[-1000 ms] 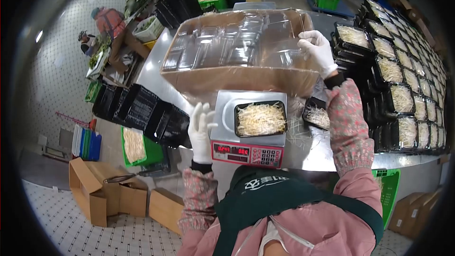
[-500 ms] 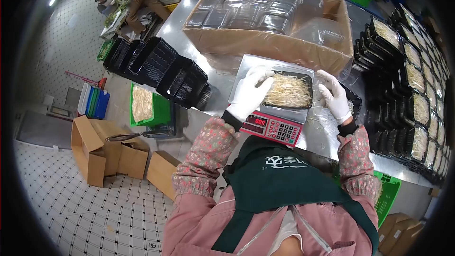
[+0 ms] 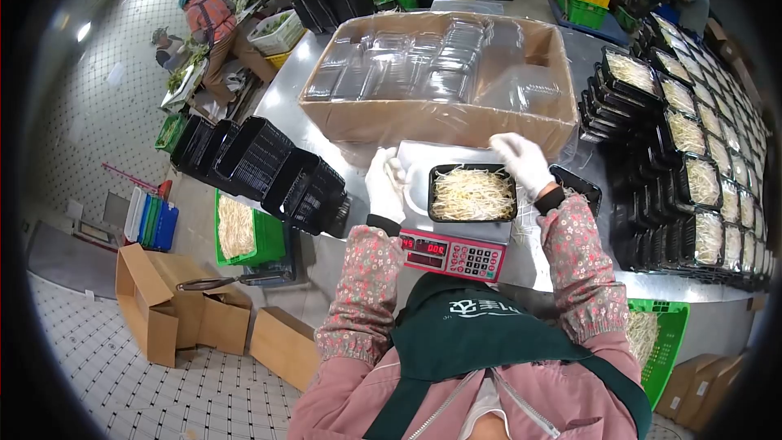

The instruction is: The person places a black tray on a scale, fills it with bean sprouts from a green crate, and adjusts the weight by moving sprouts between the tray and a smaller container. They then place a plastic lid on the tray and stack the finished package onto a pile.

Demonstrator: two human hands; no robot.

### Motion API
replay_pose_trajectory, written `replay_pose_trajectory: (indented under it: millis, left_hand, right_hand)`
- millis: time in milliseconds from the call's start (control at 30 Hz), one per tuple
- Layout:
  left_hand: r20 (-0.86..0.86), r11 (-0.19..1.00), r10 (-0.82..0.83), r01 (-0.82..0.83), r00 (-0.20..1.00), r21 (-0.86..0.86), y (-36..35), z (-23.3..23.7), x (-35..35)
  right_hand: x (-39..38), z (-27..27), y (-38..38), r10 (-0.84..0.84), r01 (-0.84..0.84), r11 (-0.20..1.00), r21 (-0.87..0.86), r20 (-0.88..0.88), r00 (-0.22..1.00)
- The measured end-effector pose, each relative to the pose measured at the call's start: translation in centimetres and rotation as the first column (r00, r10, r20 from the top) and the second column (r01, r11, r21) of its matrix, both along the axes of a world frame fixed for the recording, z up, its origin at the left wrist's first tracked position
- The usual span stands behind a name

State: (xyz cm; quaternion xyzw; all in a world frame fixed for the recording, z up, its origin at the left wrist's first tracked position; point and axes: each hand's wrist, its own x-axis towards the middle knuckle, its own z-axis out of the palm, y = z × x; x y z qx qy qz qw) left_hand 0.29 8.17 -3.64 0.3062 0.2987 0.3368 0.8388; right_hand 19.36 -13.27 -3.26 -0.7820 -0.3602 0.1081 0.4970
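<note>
I have the black tray of sprouts flat on the scale, between the two gloved hands. The left hand is over the left edge of the scale, fingers loosely bent and pointing to the far side; they are apart from the tray's left rim, and I cannot tell whether anything thin is pinched there. The right hand hovers by the tray's far right corner — fingers extended and released, reaching left just past that corner. Whether a fingertip touches the rim, I cannot tell.

The tray's near rim lies close to the red key panel; its far rim faces bare metal plate. I see some open room left of the tray, and a narrow strip of plate between it and the carton, which holds clear lids. On the right, a second black tray sits partly behind the right wrist, with loose sprouts on the table near it. Farther right, stacks of filled trays close off that side; stacked empty trays stand well left of the left hand.
</note>
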Motion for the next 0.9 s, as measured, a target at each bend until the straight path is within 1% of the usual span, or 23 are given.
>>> replay_pose_trajectory:
  millis: [33, 67, 133, 167, 200, 233, 267, 333, 367, 400, 467, 533, 567, 600, 667, 700, 733, 767, 800, 833, 867, 900]
  left_hand:
    - [0.073, 1.0, -0.007, 0.006, 0.997, 0.014, 0.9, -1.0, 0.1]
    - [0.09, 1.0, 0.002, -0.001, 0.996, -0.011, 1.1, -2.1, 0.3]
    - [0.123, 0.998, 0.021, -0.014, 0.992, -0.061, 0.0, -0.8, 0.6]
    - [0.136, 0.998, 0.006, 0.003, 0.991, -0.063, -0.1, -0.7, 0.7]
    - [0.149, 0.998, -0.009, 0.019, 0.989, -0.065, 0.0, -0.6, 0.7]
    - [0.161, 0.997, -0.023, 0.035, 0.987, -0.07, -0.1, -0.6, 0.6]
    - [0.13, 0.998, -0.005, 0.013, 0.992, -0.063, -0.1, -0.6, 0.3]
    - [0.069, 0.998, 0.033, -0.029, 0.997, -0.052, 0.3, -0.5, -0.6]
    - [0.094, 0.997, 0.044, -0.038, 0.995, -0.066, 1.0, -1.3, -1.2]
    - [0.086, 0.996, 0.071, -0.065, 0.994, -0.067, 1.2, -1.2, -1.9]
    - [0.074, 0.991, 0.11, -0.104, 0.991, -0.079, 1.7, -1.1, -3.3]
    - [0.046, 0.987, 0.128, -0.123, 0.991, -0.1, 2.4, -1.1, -4.7]
    - [0.049, 0.986, 0.137, -0.131, 0.989, -0.102, 3.1, -1.7, -5.4]
    - [0.052, 0.985, 0.145, -0.14, 0.988, -0.103, 3.6, -2.3, -6.0]
    - [0.053, 0.979, 0.169, -0.161, 0.984, -0.128, 3.8, -2.0, -6.5]
    - [0.059, 0.977, 0.169, -0.159, 0.984, -0.141, 3.9, -1.9, -6.4]
    - [0.063, 0.975, 0.168, -0.157, 0.984, -0.155, 3.8, -1.9, -6.3]
    - [0.109, 0.984, 0.139, -0.125, 0.984, -0.131, 3.6, -1.8, -5.8]
    - [0.154, 0.99, 0.107, -0.092, 0.982, -0.103, 3.4, -1.7, -4.8]
    - [0.198, 0.987, 0.091, -0.063, 0.976, -0.147, 3.0, -1.6, -3.3]
    - [0.237, 0.981, 0.077, -0.031, 0.968, -0.191, 2.4, -1.6, -1.7]
    - [0.302, 0.983, 0.005, 0.05, 0.953, -0.175, 1.3, -1.2, -0.1]
  right_hand:
    - [-1.4, 0.8, 0.4, 0.055, -0.044, 0.992, -0.115, 0.087, 0.995]
    - [-2.9, 1.7, 1.0, 0.117, -0.077, 0.97, -0.231, 0.166, 0.979]
    - [-4.5, 1.8, 3.2, 0.242, -0.139, 0.919, -0.369, 0.252, 0.937]
    - [-4.6, -0.5, 4.2, 0.241, -0.148, 0.955, -0.257, 0.379, 0.894]
    - [-4.5, -1.3, 5.1, 0.25, -0.152, 0.948, -0.279, 0.361, 0.898]
    - [-4.1, -1.6, 5.5, 0.246, -0.15, 0.941, -0.304, 0.307, 0.919]
    - [-3.7, -1.9, 5.7, 0.241, -0.15, 0.932, -0.331, 0.252, 0.937]
    - [-3.2, -0.7, 4.2, 0.219, -0.162, 0.964, -0.213, 0.281, 0.934]
    - [-2.9, -0.1, 3.1, 0.208, -0.169, 0.973, -0.155, 0.294, 0.933]
    - [-1.9, 0.2, 2.0, 0.193, -0.164, 0.978, -0.128, 0.267, 0.944]
    - [-1.2, 3.3, -1.9, 0.136, -0.14, 0.99, 0.031, 0.123, 0.983]
    - [1.0, 3.2, -6.1, 0.067, -0.062, 0.99, 0.125, -0.039, 0.997]
    - [1.6, 4.0, -8.6, 0.016, 0.006, 0.993, 0.117, -0.191, 0.981]
    - [2.2, 4.4, -11.1, -0.035, 0.073, 0.992, 0.099, -0.338, 0.94]
    - [4.6, 1.7, -15.8, -0.125, 0.146, 0.989, 0.01, -0.467, 0.875]
    - [6.0, -1.3, -17.8, -0.125, 0.088, 0.983, -0.16, -0.237, 0.963]
    - [6.7, -3.5, -19.1, -0.076, 0.072, 0.94, -0.335, 0.0, 0.997]
    - [5.9, -2.9, -18.9, 0.093, 0.155, 0.665, -0.73, 0.287, 0.953]
    - [4.8, -1.5, -18.1, 0.093, 0.127, 0.673, -0.729, 0.253, 0.963]
    - [4.0, -1.4, -16.6, 0.026, 0.11, 0.816, -0.568, 0.226, 0.974]
    - [3.2, -1.2, -14.8, -0.033, 0.102, 0.919, -0.381, 0.182, 0.983]
    - [1.9, -0.1, -12.5, -0.024, 0.071, 0.954, -0.29, 0.162, 0.987]
